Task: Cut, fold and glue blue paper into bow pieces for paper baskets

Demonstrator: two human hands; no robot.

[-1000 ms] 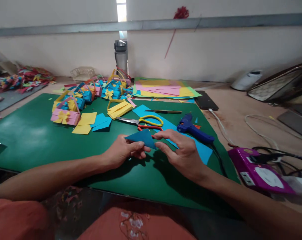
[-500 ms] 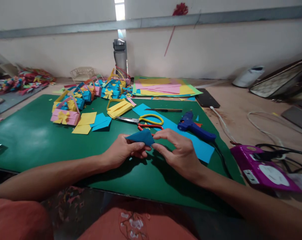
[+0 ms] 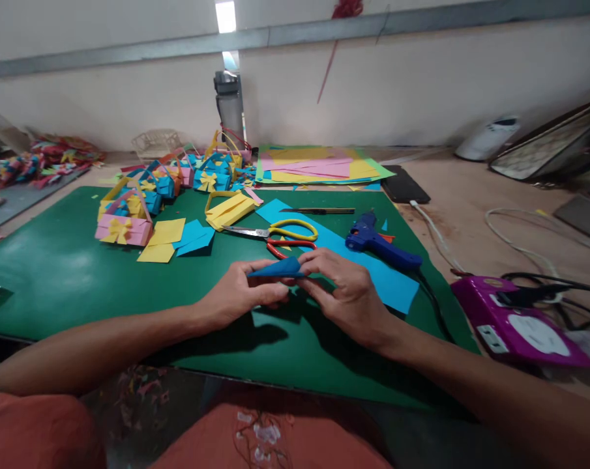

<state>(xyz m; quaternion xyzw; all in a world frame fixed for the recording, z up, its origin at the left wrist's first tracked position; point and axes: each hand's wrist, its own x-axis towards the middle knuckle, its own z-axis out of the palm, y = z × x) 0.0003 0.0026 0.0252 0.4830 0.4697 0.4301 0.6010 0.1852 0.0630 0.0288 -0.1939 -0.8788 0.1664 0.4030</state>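
A small folded piece of blue paper point(image 3: 279, 268) is held above the near part of the green mat, seen almost edge-on. My left hand point(image 3: 243, 291) grips its left end, thumb below and fingers behind. At the right corner, the thumb and fingertips of my right hand point(image 3: 343, 293) pinch the paper. Just beyond the hands lie scissors point(image 3: 295, 225) with one yellow and one red handle loop, blades pointing left. Behind the right hand, a long blue paper strip point(image 3: 324, 238) runs diagonally, with a blue glue gun point(image 3: 383, 247) on its right side.
Yellow squares point(image 3: 162, 234) and blue squares point(image 3: 195, 237) lie left of the scissors. Several small paper baskets point(image 3: 123, 229) stand at the back left. A craft knife point(image 3: 317, 210), paper sheets point(image 3: 314, 163), a phone point(image 3: 405, 185), a bottle point(image 3: 229, 104) and a purple power strip point(image 3: 514, 326) surround the mat.
The blue paper has tipped from showing its face to nearly edge-on. My right fingers have closed onto its right corner, and the left thumb has dropped lower. The view has shifted slightly.
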